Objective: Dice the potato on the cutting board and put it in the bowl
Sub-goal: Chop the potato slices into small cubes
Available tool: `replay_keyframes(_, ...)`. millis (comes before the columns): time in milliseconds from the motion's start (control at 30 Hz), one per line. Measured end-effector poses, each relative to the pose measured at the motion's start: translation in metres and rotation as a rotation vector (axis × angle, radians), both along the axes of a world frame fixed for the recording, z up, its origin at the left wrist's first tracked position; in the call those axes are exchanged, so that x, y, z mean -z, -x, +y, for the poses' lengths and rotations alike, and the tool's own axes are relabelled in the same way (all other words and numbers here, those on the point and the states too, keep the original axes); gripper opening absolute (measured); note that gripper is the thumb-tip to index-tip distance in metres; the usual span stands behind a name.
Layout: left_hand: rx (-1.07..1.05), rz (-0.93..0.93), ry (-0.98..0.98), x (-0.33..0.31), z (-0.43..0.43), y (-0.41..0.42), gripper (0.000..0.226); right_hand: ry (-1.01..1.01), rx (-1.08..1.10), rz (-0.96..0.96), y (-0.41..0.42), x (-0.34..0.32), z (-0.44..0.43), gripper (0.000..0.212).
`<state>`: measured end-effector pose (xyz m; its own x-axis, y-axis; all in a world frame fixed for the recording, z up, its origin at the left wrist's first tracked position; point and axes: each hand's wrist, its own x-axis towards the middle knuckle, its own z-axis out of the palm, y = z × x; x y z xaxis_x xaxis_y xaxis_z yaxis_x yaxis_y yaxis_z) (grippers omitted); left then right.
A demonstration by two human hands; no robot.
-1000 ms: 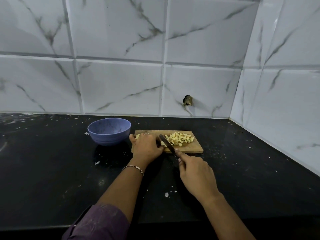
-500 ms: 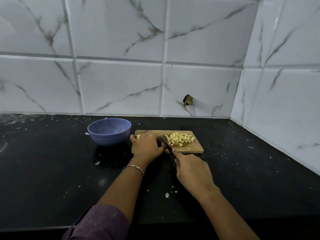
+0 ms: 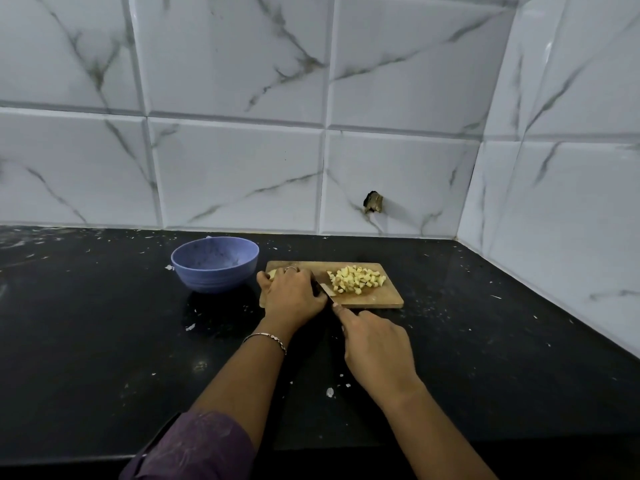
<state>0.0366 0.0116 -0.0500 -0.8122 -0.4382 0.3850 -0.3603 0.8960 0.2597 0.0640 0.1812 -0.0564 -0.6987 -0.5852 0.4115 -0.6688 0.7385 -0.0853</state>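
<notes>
Held the uncut potato piece (image 3: 272,274) under the curled left hand (image 3: 292,292), pinned to the left end of the cutting board (image 3: 381,301); saw only its pale tip beyond the fingers. Gripped the knife (image 3: 323,289) in the right hand (image 3: 375,351), fingers wrapped round the hidden handle, forefinger laid forward along the spine. Angled the blade away from the right hand, down on the board just right of the left hand's fingers, almost against them. Found the diced potato (image 3: 356,279) heaped on the board beyond the right hand, right of the blade and apart from the left hand. Found the blue bowl (image 3: 214,265) just left of the left hand, on the black counter (image 3: 86,323), off the board; could not tell whether touching it. Wore a ring (image 3: 290,269) on the left hand, a thin bracelet (image 3: 266,337) at that wrist, a purple sleeve (image 3: 194,445) nearer the body. Noted white flecks on the counter around both hands, and marbled wall tiles (image 3: 242,174) beyond them.
</notes>
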Motion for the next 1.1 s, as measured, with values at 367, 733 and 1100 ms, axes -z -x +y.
replay_keyframes(367,0.060,-0.045,0.012,-0.005,0.002,-0.005,0.032,0.099,0.139,0.019,0.001,-0.004,0.012,0.053)
replay_keyframes(733,0.033,0.024,0.010,-0.004,0.002,-0.003,0.024,0.164,0.160,-0.025,0.000,-0.004,0.015,0.045)
replay_keyframes(1100,0.052,0.086,-0.021,-0.002,-0.006,0.002,0.027,0.190,0.181,-0.072,0.003,-0.003,0.015,0.045)
